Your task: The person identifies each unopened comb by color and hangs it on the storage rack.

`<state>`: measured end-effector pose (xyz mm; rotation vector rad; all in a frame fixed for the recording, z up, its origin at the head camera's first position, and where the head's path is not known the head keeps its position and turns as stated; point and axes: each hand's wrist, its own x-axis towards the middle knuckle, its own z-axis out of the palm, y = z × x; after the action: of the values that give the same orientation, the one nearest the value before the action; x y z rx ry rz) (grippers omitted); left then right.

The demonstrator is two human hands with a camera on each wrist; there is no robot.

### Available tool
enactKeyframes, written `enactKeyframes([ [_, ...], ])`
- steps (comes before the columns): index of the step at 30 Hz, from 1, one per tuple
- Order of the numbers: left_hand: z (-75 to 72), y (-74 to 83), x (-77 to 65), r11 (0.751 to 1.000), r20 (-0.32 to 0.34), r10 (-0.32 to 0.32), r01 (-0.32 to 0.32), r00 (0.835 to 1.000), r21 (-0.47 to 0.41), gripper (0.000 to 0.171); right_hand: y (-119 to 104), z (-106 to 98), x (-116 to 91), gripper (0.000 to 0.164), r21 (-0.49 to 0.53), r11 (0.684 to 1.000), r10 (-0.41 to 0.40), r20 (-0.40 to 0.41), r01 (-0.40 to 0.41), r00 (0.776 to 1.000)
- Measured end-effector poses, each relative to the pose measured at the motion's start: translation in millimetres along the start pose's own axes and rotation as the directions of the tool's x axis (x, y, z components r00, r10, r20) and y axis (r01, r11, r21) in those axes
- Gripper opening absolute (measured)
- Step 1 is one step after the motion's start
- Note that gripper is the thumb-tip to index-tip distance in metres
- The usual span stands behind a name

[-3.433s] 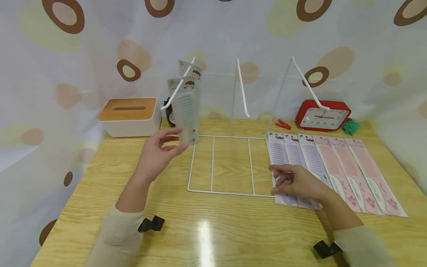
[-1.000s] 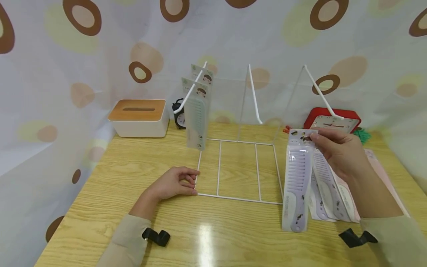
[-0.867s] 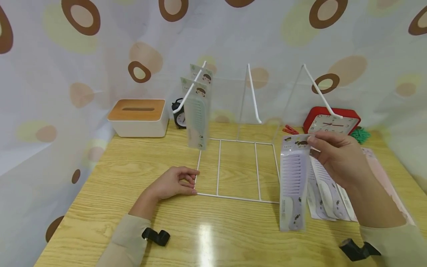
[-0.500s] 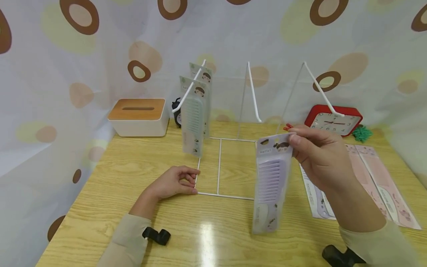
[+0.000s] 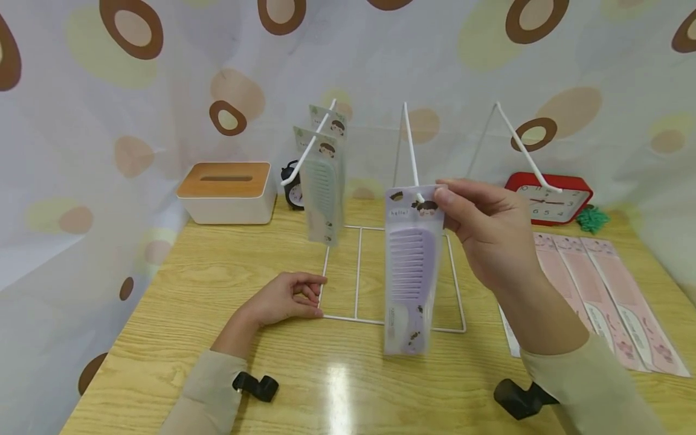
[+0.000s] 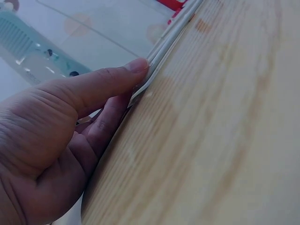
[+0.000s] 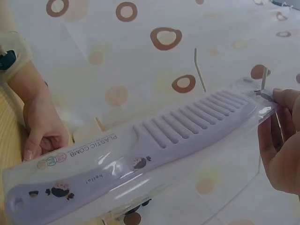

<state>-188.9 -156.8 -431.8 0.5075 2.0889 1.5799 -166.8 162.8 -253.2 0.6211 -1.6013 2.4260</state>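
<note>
My right hand (image 5: pixel 486 235) pinches the top corner of a packaged purple comb (image 5: pixel 409 266) between thumb and fingers. The comb hangs upright at the middle hook (image 5: pixel 412 151) of a white wire display rack (image 5: pixel 357 272), and the hook's tip shows in front of the package's top. My left hand (image 5: pixel 285 296) holds the front left corner of the rack's base; in the left wrist view its thumb lies on the white wire (image 6: pixel 164 49). Two packaged green combs (image 5: pixel 319 193) hang on the left hook (image 5: pixel 307 151). The right hook (image 5: pixel 522 145) bears nothing.
Several packaged pink combs (image 5: pixel 625 290) lie in a row at the right, beside purple ones mostly hidden by my right arm. Along the back stand a tissue box (image 5: pixel 228 202), a black alarm clock (image 5: pixel 294 196), a red clock (image 5: pixel 554 202) and a green tuft (image 5: pixel 592 219).
My left hand left the green comb and moved down to the rack's corner. My right hand picked up a purple comb from the row and carried it left to the middle hook.
</note>
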Motion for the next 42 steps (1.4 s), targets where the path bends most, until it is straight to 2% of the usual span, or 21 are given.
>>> enactKeyframes([
  [5, -0.6, 0.0, -0.6, 1.000, 0.001, -0.004, 0.004, 1.000, 0.004, 0.066, 10.2, -2.4, 21.9, 0.015, -0.059, 0.998, 0.032, -0.107, -0.038, 0.994],
  [8, -1.4, 0.4, -1.0, 1.000, -0.003, -0.001, 0.001, 1.000, 0.012, 0.066, 16.6, -4.7, 40.2, 0.014, -0.070, 0.997, 0.028, -0.133, -0.038, 0.991],
  [15, -2.1, 0.4, -1.4, 1.000, -0.007, -0.004, 0.004, 1.000, 0.004, 0.067, 34.5, -13.5, 85.3, 0.015, -0.002, 0.998, 0.057, -0.213, -0.058, 0.975],
  [20, -1.5, -0.5, -1.2, 1.000, -0.007, 0.000, 0.000, 1.000, -0.005, 0.067, 46.3, -18.8, 107.0, 0.017, 0.022, 0.999, 0.053, -0.230, -0.049, 0.972],
  [24, -0.5, -0.3, -0.5, 1.000, -0.006, 0.005, -0.005, 1.000, -0.002, 0.066, 51.7, -22.5, 113.2, 0.014, 0.041, 0.998, 0.057, -0.221, -0.049, 0.974],
  [29, -0.3, -0.3, -0.2, 1.000, -0.002, -0.006, 0.006, 1.000, -0.005, 0.066, 54.7, -26.2, 110.3, 0.010, 0.030, 0.998, 0.063, -0.172, -0.058, 0.983],
  [33, -0.3, -0.3, -0.3, 1.000, -0.003, -0.022, 0.022, 1.000, 0.003, 0.067, 55.2, -33.2, 104.5, 0.015, -0.057, 0.993, 0.097, -0.154, -0.107, 0.983],
  [35, -1.1, -1.0, -1.7, 1.000, -0.009, -0.026, 0.026, 1.000, 0.015, 0.067, 54.5, -39.7, 100.3, 0.025, -0.151, 0.974, 0.149, -0.138, -0.170, 0.979],
  [37, -2.4, -1.5, -3.5, 0.999, -0.021, -0.032, 0.033, 0.999, 0.024, 0.068, 53.4, -49.0, 95.6, 0.036, -0.279, 0.932, 0.209, -0.109, -0.232, 0.972],
  [38, -3.2, -1.5, -4.3, 0.999, -0.027, -0.034, 0.035, 0.999, 0.028, 0.068, 52.9, -54.9, 93.2, 0.040, -0.352, 0.902, 0.235, -0.087, -0.251, 0.968],
  [40, -4.8, -0.7, -5.7, 0.999, -0.037, -0.034, 0.036, 0.999, 0.033, 0.067, 51.2, -67.9, 88.5, 0.048, -0.509, 0.813, 0.297, -0.054, -0.283, 0.953],
  [42, -6.9, 0.3, -7.9, 0.999, -0.048, -0.036, 0.038, 0.998, 0.031, 0.067, 52.0, -81.8, 85.3, 0.051, -0.615, 0.735, 0.341, -0.028, -0.285, 0.940],
])
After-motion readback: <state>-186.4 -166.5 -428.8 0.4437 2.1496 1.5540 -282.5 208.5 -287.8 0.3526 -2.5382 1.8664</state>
